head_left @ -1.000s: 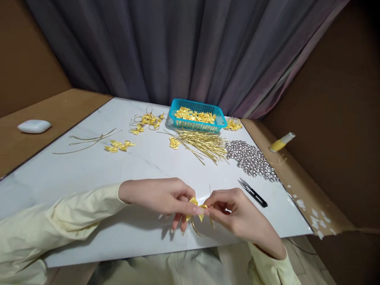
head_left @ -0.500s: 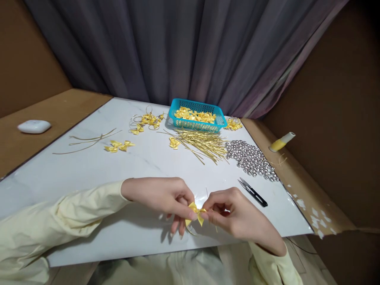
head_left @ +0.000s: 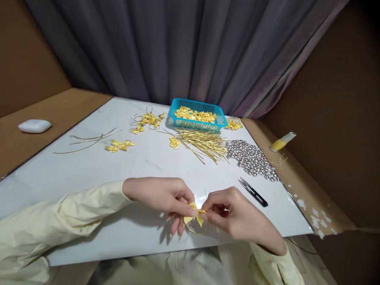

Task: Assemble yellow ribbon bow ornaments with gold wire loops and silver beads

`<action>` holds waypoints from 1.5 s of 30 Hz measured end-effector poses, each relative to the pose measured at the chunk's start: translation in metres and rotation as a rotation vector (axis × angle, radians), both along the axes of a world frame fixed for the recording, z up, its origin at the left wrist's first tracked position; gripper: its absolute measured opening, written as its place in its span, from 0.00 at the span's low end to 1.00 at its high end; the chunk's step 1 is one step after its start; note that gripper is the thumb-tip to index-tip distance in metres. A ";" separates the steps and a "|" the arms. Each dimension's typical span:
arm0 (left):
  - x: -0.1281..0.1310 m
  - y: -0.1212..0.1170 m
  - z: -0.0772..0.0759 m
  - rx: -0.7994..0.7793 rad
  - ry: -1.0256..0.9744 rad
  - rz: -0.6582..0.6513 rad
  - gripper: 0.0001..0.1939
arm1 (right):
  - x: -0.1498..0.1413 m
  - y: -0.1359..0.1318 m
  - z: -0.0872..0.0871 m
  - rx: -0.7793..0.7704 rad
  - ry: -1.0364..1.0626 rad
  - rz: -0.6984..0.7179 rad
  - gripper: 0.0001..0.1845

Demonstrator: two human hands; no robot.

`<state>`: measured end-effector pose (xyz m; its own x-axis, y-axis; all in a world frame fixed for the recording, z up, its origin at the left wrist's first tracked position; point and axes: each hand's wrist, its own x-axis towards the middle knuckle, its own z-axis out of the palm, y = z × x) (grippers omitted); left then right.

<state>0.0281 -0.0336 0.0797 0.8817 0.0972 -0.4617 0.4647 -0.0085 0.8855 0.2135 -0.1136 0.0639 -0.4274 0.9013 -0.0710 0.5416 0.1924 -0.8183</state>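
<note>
Near the front edge of the table, a yellow ribbon bow [head_left: 200,220] is held between both hands. My left hand [head_left: 170,200] pinches its left loop between thumb and forefinger, the other fingers hanging loosely below. My right hand [head_left: 227,211] pinches the bow's right side with thumb and fingertips. A thin gold cord [head_left: 191,230] curves out below the bow, and a fine end sticks up between the hands. The bow's middle is partly hidden by the fingertips. Black thread snips [head_left: 253,192] lie just beyond my right hand.
A teal basket [head_left: 221,126] of yellow bows stands at the back. Before it lie gold cords [head_left: 204,144], a heap of silver beads [head_left: 251,157] and loose bows [head_left: 119,145]. A glue bottle [head_left: 282,141] is at right, a white case [head_left: 35,126] at left.
Both hands keep their pinch in nearly the same place. The bow has turned slightly between the fingers, so less of its middle shows.
</note>
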 end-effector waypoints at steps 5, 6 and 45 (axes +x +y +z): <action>-0.002 -0.001 0.000 0.079 -0.062 0.060 0.15 | 0.005 0.000 -0.002 0.051 -0.013 -0.076 0.07; -0.002 -0.001 0.000 0.109 -0.065 0.080 0.15 | 0.006 -0.001 -0.002 0.103 -0.014 -0.123 0.07; 0.003 0.000 0.002 0.076 0.040 -0.005 0.12 | 0.006 0.002 -0.013 -0.251 0.286 -0.200 0.06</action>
<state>0.0315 -0.0337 0.0817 0.8635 0.1284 -0.4877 0.4990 -0.0775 0.8631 0.2192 -0.1120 0.0506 -0.2800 0.9384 -0.2025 0.2925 -0.1176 -0.9490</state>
